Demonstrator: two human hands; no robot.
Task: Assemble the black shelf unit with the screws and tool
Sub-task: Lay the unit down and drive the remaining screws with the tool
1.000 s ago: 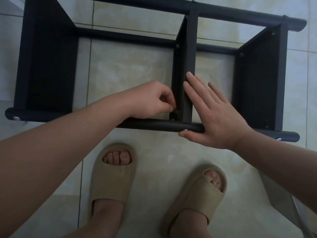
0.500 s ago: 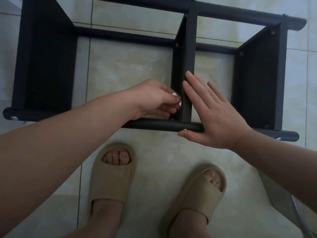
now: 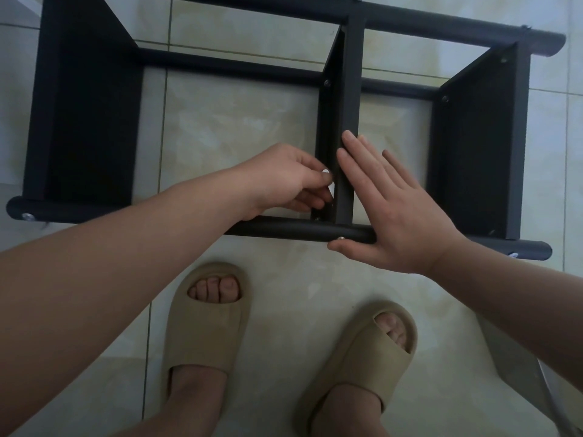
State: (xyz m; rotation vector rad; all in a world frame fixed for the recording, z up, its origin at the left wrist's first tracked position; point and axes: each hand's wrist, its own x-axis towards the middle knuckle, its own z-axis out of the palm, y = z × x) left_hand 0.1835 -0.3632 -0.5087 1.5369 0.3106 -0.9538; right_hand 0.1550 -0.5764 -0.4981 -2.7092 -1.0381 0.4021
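Shelf unit: the black shelf unit (image 3: 91, 121) lies on its side on the tiled floor (image 3: 236, 121), right in front of my feet, its open face turned up at me.
Panels: a wide panel on the left, a narrow middle panel (image 3: 351, 89) edge-up, and a right panel (image 3: 473, 152); all three stand between the tubes.
Tubes: the front tube (image 3: 293, 228) runs across nearest to me, and the back tube (image 3: 441, 23) runs along the far side.
Screws: one silver screw head (image 3: 340, 238) shows on the front tube just below the middle panel, and another (image 3: 28, 217) sits at that tube's left end.
Left hand: my left hand (image 3: 277, 181) reaches into the left bay, low against the middle panel's inner face, just above the front tube.
Left fingers: my fingers (image 3: 315, 197) are curled with the tips drawn to the thumb as in a pinch; whatever is between them is hidden, so I cannot tell what they hold, if anything.
Right hand: my right hand (image 3: 400, 216) lies flat on the right side of the middle panel, crossing over the front tube.
Right fingers: straight and pressed together (image 3: 356, 159) along the panel's edge, with the thumb under the front tube beside the screw head.
Feet: beige slippers, the left (image 3: 205, 335) and the right (image 3: 366, 367), stand on the tiles near the front tube.
Lower right: a grey flat thing (image 3: 517, 367) that I cannot make out.
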